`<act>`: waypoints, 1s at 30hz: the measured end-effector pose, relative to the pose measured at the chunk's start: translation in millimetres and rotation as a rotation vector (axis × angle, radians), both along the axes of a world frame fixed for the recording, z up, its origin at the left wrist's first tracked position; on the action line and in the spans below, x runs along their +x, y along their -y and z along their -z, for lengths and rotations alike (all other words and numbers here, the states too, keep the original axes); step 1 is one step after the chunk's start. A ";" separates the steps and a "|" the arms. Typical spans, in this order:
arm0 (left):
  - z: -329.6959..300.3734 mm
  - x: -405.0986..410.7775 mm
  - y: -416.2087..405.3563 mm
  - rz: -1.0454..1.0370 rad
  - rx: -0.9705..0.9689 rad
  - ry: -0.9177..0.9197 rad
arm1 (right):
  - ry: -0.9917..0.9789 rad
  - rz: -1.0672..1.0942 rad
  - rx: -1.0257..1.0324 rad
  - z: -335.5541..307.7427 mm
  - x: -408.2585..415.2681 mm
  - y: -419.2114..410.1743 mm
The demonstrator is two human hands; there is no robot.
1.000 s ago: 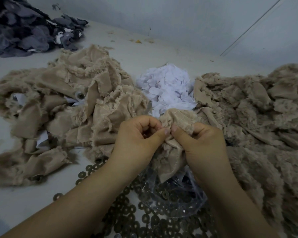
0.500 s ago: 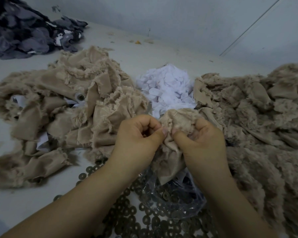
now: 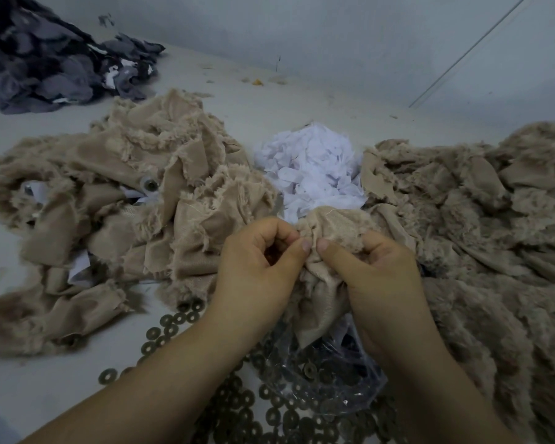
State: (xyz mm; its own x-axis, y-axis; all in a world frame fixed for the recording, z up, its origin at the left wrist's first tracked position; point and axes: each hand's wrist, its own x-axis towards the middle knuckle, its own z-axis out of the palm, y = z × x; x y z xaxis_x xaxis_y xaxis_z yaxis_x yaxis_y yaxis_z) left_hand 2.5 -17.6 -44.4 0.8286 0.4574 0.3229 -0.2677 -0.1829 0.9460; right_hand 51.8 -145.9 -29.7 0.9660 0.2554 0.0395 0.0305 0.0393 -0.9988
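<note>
The left hand (image 3: 257,270) and right hand (image 3: 378,277) meet thumb to thumb at centre frame, both pinching one tan plush piece (image 3: 330,225). It bunches just above and between the thumbs. Its long axis runs down between the palms toward a clear bag (image 3: 350,400) of washers (image 3: 308,369). Neither hand is nearer. White scraps (image 3: 314,168) lie beyond.

Fingers of the right hand (image 3: 377,277) now curled over the top of the beige fabric piece (image 3: 332,224), fabric bunched tighter against the left hand (image 3: 258,267)

The fabric piece (image 3: 326,283) is matt tan cloth with fuzzy edges; the bag (image 3: 327,379) is glossy clear plastic.
</note>
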 end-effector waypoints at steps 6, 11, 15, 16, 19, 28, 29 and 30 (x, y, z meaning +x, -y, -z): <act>-2.2 1.7 -0.5 0.030 -0.003 0.003 | 0.040 0.047 -0.031 -2.6 -2.8 -0.4; -1.4 -0.4 1.2 -0.079 0.207 0.048 | 0.117 0.073 -0.123 0.3 -2.7 -2.3; -4.0 -1.7 -0.7 -0.200 0.664 0.271 | 0.126 0.072 -0.133 2.4 -3.0 -3.2; -3.6 -1.0 -1.5 -0.188 0.682 0.293 | 0.125 0.072 -0.124 2.3 -2.6 -2.8; -3.0 0.5 -2.3 -0.166 0.687 0.261 | 0.115 0.065 -0.112 1.9 -1.9 -1.6; -10.2 3.2 -7.1 -0.060 0.480 0.134 | -0.008 0.023 -0.010 1.5 -1.0 -1.8; -11.1 2.6 -8.7 -0.030 0.440 0.116 | -0.044 -0.002 0.006 1.3 0.4 -0.4; -12.2 2.3 -10.4 0.007 0.387 0.090 | -0.088 -0.027 0.023 1.2 2.1 0.7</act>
